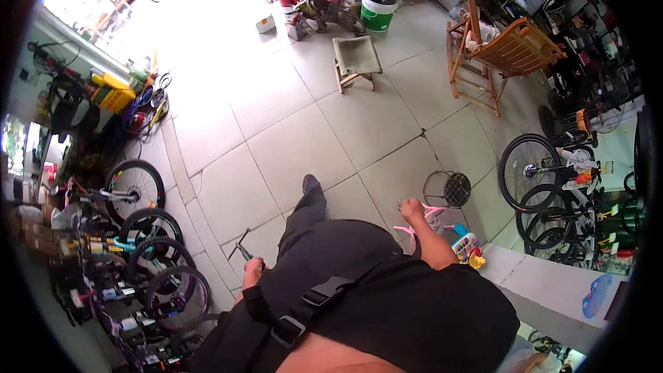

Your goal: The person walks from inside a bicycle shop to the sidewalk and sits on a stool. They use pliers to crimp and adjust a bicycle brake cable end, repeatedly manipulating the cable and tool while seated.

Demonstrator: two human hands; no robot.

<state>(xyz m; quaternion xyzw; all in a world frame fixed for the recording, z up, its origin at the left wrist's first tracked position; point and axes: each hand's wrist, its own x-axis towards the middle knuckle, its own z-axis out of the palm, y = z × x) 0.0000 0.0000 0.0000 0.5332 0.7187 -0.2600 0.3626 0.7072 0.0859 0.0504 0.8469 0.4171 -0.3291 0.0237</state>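
Observation:
My left hand (pixel 254 269) is down at my left side, its fingers wrapped round a thin dark metal tool (pixel 242 244) with a T-shaped or bent end. My right hand (pixel 412 210) is closed, out in front of my right side. Something small and greyish shows at its fingertips, too small to name. Just under and beside that hand is a pink tubular frame (pixel 435 210), partly hidden by my forearm; I cannot tell whether the hand touches it. A colourful toy panel (pixel 467 245) with a yellow piece lies close to my right forearm.
A round stool (pixel 456 189) stands past my right hand. Bicycles line the left (pixel 169 276) and right (pixel 530 171) sides. Ahead are a folding stool (pixel 357 55), a wooden reclining chair (pixel 514 52) and a green-white bucket (pixel 379 10). A white counter (pixel 545 287) runs at my right.

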